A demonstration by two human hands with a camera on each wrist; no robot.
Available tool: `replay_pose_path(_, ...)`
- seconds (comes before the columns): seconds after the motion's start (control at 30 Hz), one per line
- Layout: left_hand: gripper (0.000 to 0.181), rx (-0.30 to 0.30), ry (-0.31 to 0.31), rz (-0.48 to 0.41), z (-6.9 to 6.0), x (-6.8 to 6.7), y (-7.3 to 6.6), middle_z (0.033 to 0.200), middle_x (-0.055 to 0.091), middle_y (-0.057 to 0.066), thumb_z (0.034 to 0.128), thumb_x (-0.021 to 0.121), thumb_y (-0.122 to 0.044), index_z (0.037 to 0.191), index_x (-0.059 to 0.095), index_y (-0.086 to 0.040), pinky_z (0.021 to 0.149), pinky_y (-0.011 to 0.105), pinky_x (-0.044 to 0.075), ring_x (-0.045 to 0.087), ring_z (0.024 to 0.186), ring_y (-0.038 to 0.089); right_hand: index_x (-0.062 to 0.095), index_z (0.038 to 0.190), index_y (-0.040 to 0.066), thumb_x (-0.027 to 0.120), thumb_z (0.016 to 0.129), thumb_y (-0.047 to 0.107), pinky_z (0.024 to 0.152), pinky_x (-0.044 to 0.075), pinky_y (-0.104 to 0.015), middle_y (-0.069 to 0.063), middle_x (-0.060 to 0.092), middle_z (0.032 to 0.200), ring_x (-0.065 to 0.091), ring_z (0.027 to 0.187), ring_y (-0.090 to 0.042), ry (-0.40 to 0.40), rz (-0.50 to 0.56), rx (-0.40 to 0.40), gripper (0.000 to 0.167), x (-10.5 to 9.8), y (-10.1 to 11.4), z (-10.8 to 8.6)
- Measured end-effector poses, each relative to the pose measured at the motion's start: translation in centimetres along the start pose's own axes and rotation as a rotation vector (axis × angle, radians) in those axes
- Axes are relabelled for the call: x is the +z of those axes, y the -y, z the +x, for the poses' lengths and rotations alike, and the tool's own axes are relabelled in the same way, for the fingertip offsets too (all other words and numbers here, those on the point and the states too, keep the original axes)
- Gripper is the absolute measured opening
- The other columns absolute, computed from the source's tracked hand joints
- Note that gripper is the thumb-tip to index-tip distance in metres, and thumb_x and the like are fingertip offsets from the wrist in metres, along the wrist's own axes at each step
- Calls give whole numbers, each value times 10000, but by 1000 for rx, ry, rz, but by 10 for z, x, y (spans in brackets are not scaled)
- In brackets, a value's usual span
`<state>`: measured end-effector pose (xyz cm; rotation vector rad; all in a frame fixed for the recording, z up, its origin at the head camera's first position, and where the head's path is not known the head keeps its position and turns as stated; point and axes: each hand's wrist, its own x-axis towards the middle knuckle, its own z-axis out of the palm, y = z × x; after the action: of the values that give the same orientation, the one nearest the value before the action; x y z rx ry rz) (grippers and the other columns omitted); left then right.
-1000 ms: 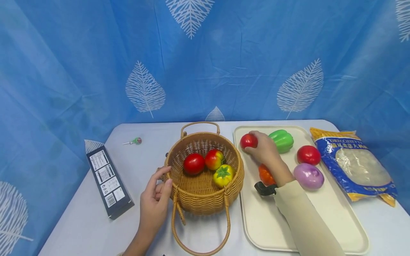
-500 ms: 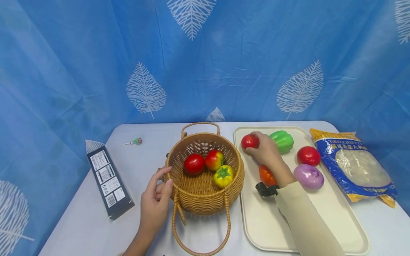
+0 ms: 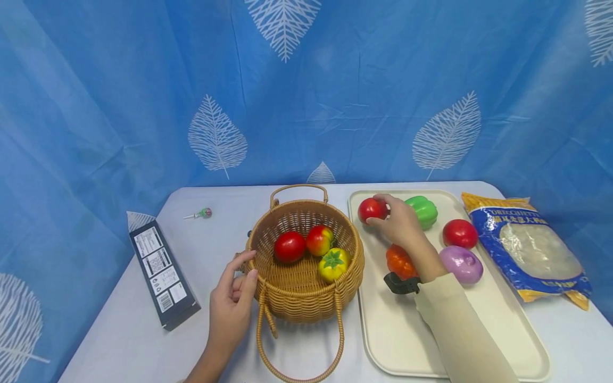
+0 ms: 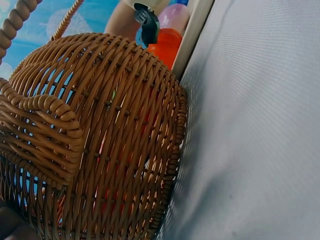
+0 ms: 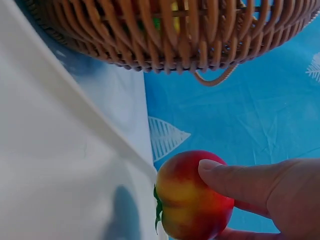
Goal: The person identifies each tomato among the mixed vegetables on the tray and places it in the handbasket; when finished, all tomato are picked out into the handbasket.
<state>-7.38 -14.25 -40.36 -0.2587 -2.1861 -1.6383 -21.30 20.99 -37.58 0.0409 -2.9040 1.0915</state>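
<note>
A wicker basket (image 3: 306,306) holds a red tomato (image 3: 289,247), a red-yellow one (image 3: 319,240) and a yellow one (image 3: 334,265) with a green calyx. The left hand (image 3: 230,314) rests its fingertips at the basket's left rim. Over the tray's back left corner, the right hand (image 3: 399,221) grips another tomato (image 3: 371,210) between thumb and fingers. The right wrist view shows this tomato (image 5: 192,195) as red and yellow with a green calyx, the thumb of the right hand (image 5: 280,195) on its side.
On the cream tray (image 3: 402,340) lie a green pepper (image 3: 422,211), an orange pepper (image 3: 400,261), a red tomato (image 3: 460,233) and a purple onion (image 3: 462,264). A pasta bag (image 3: 536,244) overlaps its right side. At left are a dark box (image 3: 164,272) and a lollipop (image 3: 205,213).
The right hand and its tomato have shifted very slightly, with the wrist turned a little. The left hand and the basket stay in place.
</note>
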Motion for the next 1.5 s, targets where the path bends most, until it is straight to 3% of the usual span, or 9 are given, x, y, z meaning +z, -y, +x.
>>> replay_pose_path(0.33, 364, 0, 4, -5, 0, 0, -1, 546, 340, -78, 1042, 588, -71, 1386, 598, -188, 382, 202, 211, 267, 454, 10, 493, 1489, 103, 781, 922, 171, 993, 480, -586, -202, 504, 1478, 540, 1257, -452, -1, 71, -44, 640, -13, 6, -5)
replay_pose_path(0.67, 366, 2, 9, -20, 0, 1, 0, 549, 334, -70, 1040, 589, -66, 1390, 596, -175, 385, 217, 216, 270, 460, 23, 482, 1512, 195, 791, 922, 293, 959, 518, -509, -128, 475, 1524, 528, 1319, -432, 43, 167, -96, 673, -26, 21, -19)
replay_pose_path(0.83, 367, 6, 14, -22, 0, 1, 1, 550, 333, -70, 1040, 589, -65, 1393, 592, -165, 384, 216, 214, 267, 461, 22, 496, 1503, 197, 793, 920, 296, 904, 547, -503, -115, 489, 1511, 524, 1323, -434, 21, 191, -131, 661, -33, 26, -26)
replay_pose_path(1.5, 367, 8, 10, -6, -1, 0, 3, 540, 320, -62, 1036, 591, -56, 1394, 591, -136, 385, 206, 205, 256, 454, 22, 532, 1482, 222, 797, 914, 314, 915, 541, -464, -87, 520, 1491, 558, 1308, -379, 21, 239, -242, 634, -38, 51, -44)
